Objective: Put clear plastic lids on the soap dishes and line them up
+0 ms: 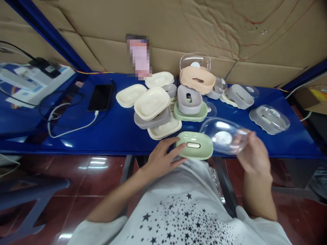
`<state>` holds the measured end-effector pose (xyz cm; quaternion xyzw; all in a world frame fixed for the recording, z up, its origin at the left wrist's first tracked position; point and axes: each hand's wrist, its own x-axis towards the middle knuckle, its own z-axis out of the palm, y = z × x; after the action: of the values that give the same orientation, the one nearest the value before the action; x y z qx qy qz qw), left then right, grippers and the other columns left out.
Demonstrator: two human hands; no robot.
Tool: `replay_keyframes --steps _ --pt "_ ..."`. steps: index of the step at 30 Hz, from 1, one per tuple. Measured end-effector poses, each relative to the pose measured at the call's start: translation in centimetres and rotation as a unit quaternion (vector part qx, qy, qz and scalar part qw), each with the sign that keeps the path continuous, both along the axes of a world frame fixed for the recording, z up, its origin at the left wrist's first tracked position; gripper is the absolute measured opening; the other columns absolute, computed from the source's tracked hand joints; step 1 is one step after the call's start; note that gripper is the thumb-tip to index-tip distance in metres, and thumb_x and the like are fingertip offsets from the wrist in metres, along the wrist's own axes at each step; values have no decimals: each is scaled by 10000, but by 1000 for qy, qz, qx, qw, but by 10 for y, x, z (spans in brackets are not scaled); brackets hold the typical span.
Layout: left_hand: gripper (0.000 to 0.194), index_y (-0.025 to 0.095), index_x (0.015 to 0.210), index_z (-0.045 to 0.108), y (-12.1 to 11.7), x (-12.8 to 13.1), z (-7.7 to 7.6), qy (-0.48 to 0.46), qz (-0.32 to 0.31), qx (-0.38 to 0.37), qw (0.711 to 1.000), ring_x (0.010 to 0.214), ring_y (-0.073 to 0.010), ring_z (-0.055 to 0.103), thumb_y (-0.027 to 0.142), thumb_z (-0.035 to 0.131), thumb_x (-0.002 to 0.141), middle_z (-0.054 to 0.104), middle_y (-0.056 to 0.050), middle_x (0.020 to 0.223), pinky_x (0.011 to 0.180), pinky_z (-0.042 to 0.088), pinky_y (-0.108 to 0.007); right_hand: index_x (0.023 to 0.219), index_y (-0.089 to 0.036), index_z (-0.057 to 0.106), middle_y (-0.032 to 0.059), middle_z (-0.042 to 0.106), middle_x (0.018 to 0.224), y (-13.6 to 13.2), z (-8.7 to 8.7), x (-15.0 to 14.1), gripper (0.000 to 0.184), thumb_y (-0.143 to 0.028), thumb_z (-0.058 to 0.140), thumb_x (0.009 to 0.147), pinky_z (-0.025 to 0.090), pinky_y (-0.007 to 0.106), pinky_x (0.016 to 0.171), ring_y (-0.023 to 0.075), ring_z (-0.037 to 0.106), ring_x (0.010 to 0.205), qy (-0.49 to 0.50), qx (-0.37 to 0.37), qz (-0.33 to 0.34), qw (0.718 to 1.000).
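The spread left hand touches a green dish at the counter's edge. The right hand pinches a clear lid.

No legible text in view

We see a glossy green oval dish, a pale bar at its centre, at the table's near edge, the clear stickered lid just right.

Dressed in a loose pale grey-white shirt, printed across the front with black five-pointed stars, some large, many shrinking to dots. Covered at the upper arms by plain short sleeves, then bare down to the fingers.
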<state>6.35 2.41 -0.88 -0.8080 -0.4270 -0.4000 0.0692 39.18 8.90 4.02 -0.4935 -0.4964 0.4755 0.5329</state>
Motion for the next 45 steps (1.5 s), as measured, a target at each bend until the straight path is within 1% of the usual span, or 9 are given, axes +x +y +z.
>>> replay_keyframes --steps 2,5,8,12,16,21,26,31,45 --pt "651 272 1543 490 0 0 -1 1 5 1 1000 1201 -272 722 477 777 996 682 -146 1358 955 650 -395 1125 -245 793 47 760 843 2 -8 -19 414 -616 678 983 500 307 505 174 618 594 -3 -54 79 995" --pt "627 307 1569 491 0 0 0 33 9 -12 999 1254 -299 716 481 740 1021 655 -156 1449 974 650 -425 1369 -239 743 72 800 988 5 -15 -36 481 -577 562 1077 548 315 553 173 654 666 -89 -13 126 988" --pt "584 274 1556 512 0 0 3 70 4 -19 997 1305 -312 704 445 722 1038 622 -183 1532 1009 637 -435 1442 -295 721 101 760 1242 4 -13 -39 449 -531 562 1094 643 420 873 239 736 1033 -256 122 86 955" --pt "556 250 1538 522 -1 0 4 66 4 -29 997 1363 -315 675 397 723 1041 590 -198 1585 1056 619 -445 1518 -334 662 104 664 1478 5 -10 -40 433 -445 535 1119 534 529 1182 294 622 1406 -356 198 106 907" --pt "534 295 1524 527 -1 0 3 35 4 -50 998 1362 -312 671 388 728 1038 584 -165 1595 1066 620 -463 1596 -359 575 80 643 1557 15 -5 -41 472 -435 429 1154 475 576 1251 303 570 1490 -378 245 188 873" --pt "479 267 1432 575 0 2 2 -6 7 -42 999 1407 -317 639 416 760 1015 609 -168 1517 1098 630 -488 1729 -409 342 79 377 1777 29 9 -39 874 -599 744 977 454 619 1269 375 404 1616 -436 287 343 781" --pt "554 300 1558 464 -2 -3 4 -59 -34 -123 990 1516 -301 562 351 693 1056 495 -166 1641 1086 658 -458 1686 -456 413 41 400 1769 33 19 -38 835 -471 819 956 416 649 1279 358 420 1604 -452 292 389 748" --pt "603 315 1627 377 -2 -9 8 -53 -70 -183 979 1581 -337 494 304 633 1081 312 -166 1793 1094 655 -506 1695 -425 404 43 337 1801 33 23 -41 815 -387 797 982 427 610 1291 339 375 1644 -428 296 420 743" --pt "587 293 1606 444 0 -9 12 -59 -94 -187 976 1609 -317 454 201 627 1056 347 -144 1786 1208 571 -485 1766 -411 188 74 222 1835 17 1 -36 890 -404 711 1045 473 625 1245 368 421 1612 -510 334 338 717"
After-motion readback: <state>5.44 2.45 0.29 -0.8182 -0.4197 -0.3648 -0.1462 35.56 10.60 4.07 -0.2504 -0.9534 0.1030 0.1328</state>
